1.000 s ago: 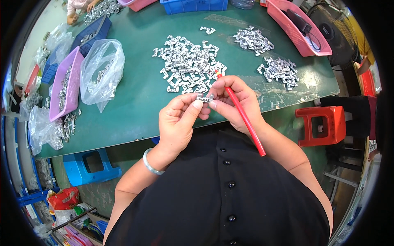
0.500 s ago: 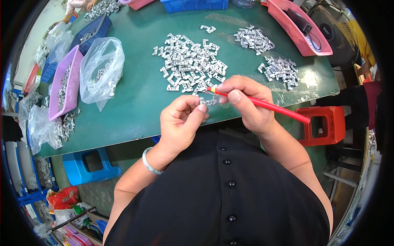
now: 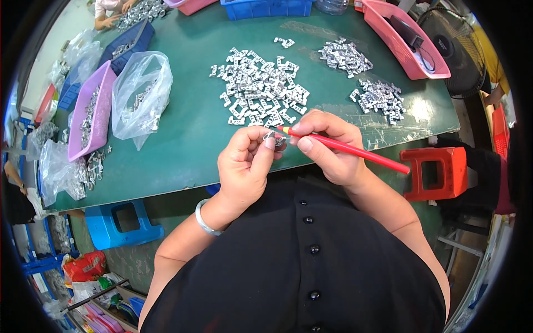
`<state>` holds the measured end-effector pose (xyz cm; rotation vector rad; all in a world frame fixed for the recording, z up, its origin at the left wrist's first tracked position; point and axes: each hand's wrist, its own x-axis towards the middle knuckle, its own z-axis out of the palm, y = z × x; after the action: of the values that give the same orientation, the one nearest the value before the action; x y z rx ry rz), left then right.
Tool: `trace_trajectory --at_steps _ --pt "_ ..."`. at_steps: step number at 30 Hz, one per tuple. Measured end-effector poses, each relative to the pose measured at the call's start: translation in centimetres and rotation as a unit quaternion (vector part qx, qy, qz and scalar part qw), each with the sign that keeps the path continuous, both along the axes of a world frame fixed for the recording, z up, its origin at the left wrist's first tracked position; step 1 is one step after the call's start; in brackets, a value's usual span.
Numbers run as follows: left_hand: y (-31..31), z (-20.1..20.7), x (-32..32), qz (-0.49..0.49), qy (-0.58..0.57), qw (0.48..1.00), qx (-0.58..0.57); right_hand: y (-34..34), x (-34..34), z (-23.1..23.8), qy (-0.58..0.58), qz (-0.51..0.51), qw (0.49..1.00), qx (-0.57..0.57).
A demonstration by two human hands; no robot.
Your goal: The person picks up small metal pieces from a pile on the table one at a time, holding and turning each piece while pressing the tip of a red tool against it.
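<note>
My left hand (image 3: 244, 161) pinches a small silvery metal part (image 3: 276, 139) between thumb and fingers, just over the table's near edge. Closed round a red pen-like tool (image 3: 361, 153) with a yellow band near its tip, my right hand (image 3: 331, 145) keeps that tip at the metal part. The exact shape of the held part is partly covered by my fingers. Right beyond my hands lies a large loose pile of small silvery metal parts (image 3: 261, 86). Two smaller piles, an upper one (image 3: 345, 57) and a lower one (image 3: 380, 99), lie to its right.
The green table (image 3: 189, 127) carries a purple basket (image 3: 91, 114), an open plastic bag (image 3: 141, 100) and a blue bin (image 3: 129, 44) at left. A pink basket (image 3: 408, 41) and a fan (image 3: 452, 53) are at right. Blue (image 3: 122, 223) and red (image 3: 436, 173) stools stand below. Another person's hand (image 3: 129, 5) is far left.
The metal part has been turned in my left fingers. My right hand and the red tool have shifted slightly left, the tool's tip dropping a little toward the part.
</note>
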<state>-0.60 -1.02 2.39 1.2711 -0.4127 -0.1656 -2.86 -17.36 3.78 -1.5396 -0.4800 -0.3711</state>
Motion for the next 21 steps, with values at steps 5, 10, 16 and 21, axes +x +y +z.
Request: trace_trajectory --at_steps 5,10,16,21 --pt "0.0 0.2 -0.2 0.012 0.012 1.0 0.014 0.0 -0.2 0.8 0.012 -0.012 0.999 -0.042" --pt "0.2 0.4 -0.4 0.009 0.009 0.999 0.032 0.2 -0.1 1.0 -0.011 -0.047 0.995 -0.087" --pt "0.4 0.2 -0.4 0.02 -0.027 0.998 0.049 0.3 0.1 1.2 -0.032 -0.038 0.994 -0.099" --pt "0.4 0.1 -0.5 0.035 -0.04 0.996 0.07 0.2 0.1 1.1 -0.047 -0.048 0.992 -0.108"
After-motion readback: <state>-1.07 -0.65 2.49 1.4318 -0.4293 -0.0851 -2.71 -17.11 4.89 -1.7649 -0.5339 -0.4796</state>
